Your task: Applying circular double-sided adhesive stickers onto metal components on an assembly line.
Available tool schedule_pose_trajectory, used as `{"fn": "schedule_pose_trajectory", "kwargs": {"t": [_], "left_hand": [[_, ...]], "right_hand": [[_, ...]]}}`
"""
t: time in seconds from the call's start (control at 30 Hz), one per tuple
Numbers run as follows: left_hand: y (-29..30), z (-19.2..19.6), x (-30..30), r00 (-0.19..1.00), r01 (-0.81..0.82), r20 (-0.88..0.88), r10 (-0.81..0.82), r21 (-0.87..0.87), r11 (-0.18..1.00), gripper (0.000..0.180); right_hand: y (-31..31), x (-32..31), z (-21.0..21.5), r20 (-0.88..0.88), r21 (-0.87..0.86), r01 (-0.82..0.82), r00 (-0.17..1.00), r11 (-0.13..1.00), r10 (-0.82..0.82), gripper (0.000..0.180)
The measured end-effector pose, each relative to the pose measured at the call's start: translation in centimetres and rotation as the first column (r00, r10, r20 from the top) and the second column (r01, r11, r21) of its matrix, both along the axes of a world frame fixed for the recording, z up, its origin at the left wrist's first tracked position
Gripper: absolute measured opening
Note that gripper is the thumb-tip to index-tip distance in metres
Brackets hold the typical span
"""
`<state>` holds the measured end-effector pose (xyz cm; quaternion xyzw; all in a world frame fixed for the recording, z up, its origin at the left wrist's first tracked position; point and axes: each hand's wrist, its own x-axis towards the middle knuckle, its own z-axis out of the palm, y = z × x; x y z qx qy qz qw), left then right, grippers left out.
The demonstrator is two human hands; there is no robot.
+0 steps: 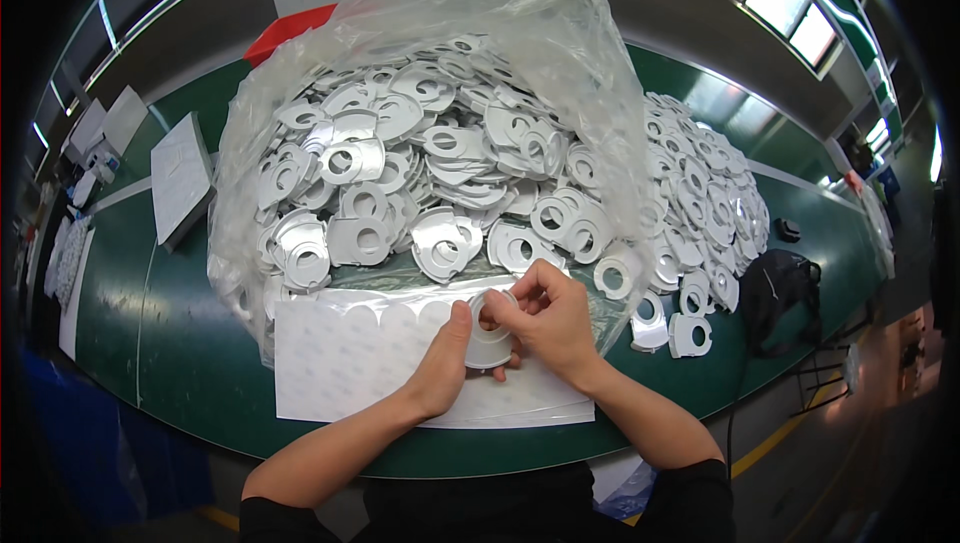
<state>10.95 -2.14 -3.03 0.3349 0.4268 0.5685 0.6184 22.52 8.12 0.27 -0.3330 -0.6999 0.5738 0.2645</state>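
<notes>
In front of me, between both hands, is a white plastic part (490, 352) with a round hole. My left hand (440, 370) grips its left side, thumb up along the edge and some fingertips showing beneath it. My right hand (560, 328) is closed in a pinch at its upper right, thumb and fingers by the hole; whether a thin piece is between them is hidden. Under the hands lie white sheets (335, 368) with rounded cut-outs along their far edge. Just beyond, a heap of similar white parts (440, 158) fills an opened clear plastic bag (560, 18).
To the right, a second pile of white parts (705, 188) lies loose on the green table (180, 313). A black bag (782, 293) and a small black object (788, 231) are beyond it. At left stands a white box (182, 178); a red bin (288, 31) shows behind the plastic bag.
</notes>
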Motion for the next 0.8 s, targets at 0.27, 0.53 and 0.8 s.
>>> {"fn": "schedule_pose_trajectory", "kwargs": {"t": [0.27,0.53,0.8], "left_hand": [[0.1,0.6,0.0,1.000,-0.013,0.008,0.013,-0.024,1.000,0.074],[0.6,1.7,-0.8,0.973,-0.013,0.226,0.042,-0.126,0.992,0.082],[0.7,1.6,-1.2,0.976,0.068,0.216,-0.033,-0.158,0.985,0.082]], "right_hand": [[-0.3,0.1,0.7,0.230,0.405,-0.019,0.970,0.914,-0.082,0.038],[1.2,1.4,1.8,0.238,0.362,-0.216,0.962,0.907,0.134,0.036],[0.6,1.3,1.4,0.241,0.317,-0.118,0.970,0.941,0.040,0.022]]}}
